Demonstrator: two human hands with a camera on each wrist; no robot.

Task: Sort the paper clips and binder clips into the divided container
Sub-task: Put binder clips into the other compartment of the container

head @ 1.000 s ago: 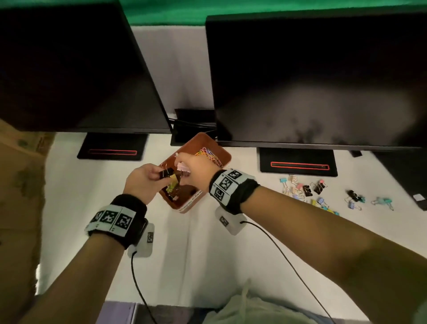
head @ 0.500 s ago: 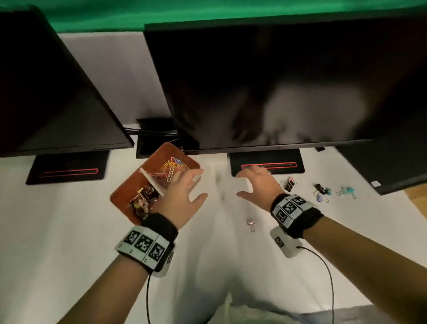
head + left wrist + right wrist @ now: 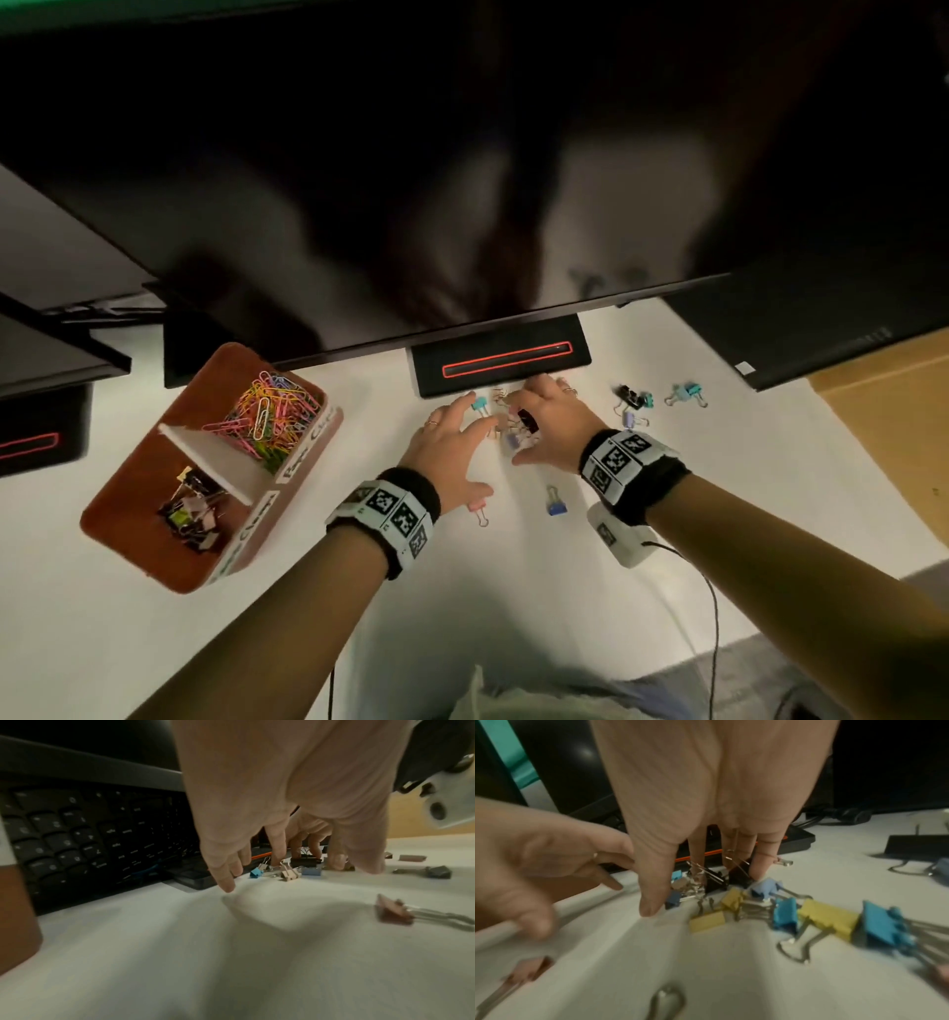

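The brown divided container [image 3: 154, 545] stands at the left. Its far compartment holds coloured paper clips [image 3: 267, 416], and its near one holds binder clips [image 3: 190, 509]. Loose binder clips [image 3: 513, 429] lie in a pile in front of the monitor base. My left hand [image 3: 462, 431] reaches to the pile's left edge with fingers spread and holds nothing. My right hand [image 3: 542, 426] comes down over the pile from the right, fingers straight [image 3: 759, 870], with tips touching a black clip [image 3: 739, 874]. Yellow [image 3: 829, 919] and blue [image 3: 883, 925] clips lie under that wrist.
A pink clip [image 3: 480, 511] and a blue clip [image 3: 554, 503] lie near my wrists. More clips [image 3: 685, 394] are scattered to the right. The monitor base [image 3: 500, 362] and low screen edge stand just behind the pile; a black keyboard [image 3: 90, 841] lies under the screen.
Both hands left the container and moved right to the loose pile. The black clip my left hand held a second ago is gone from it. The view has swung right.
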